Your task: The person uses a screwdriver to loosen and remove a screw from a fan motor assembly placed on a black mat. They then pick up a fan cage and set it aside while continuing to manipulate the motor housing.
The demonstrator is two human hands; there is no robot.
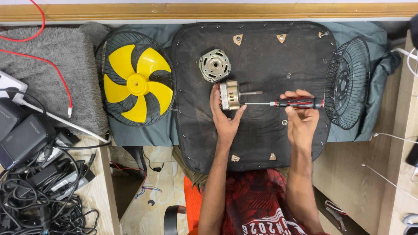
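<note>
L hand [225,116] grip wraps the motor [230,95], fingers closed round it. R hand [300,116] grip clenched on screwdriver [297,103] handle, tip at motor. Cover [214,65] lies just above motor on the pad [261,139].

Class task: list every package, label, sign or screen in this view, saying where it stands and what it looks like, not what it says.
No packages, signs or screens show.
Black adapters: left edge, boxy, faint pale markings.
Red shirt: bottom centre, white lettering print.

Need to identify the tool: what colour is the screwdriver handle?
Black with red accents, seen in the head view: screwdriver handle, gripped by the right hand.
</note>
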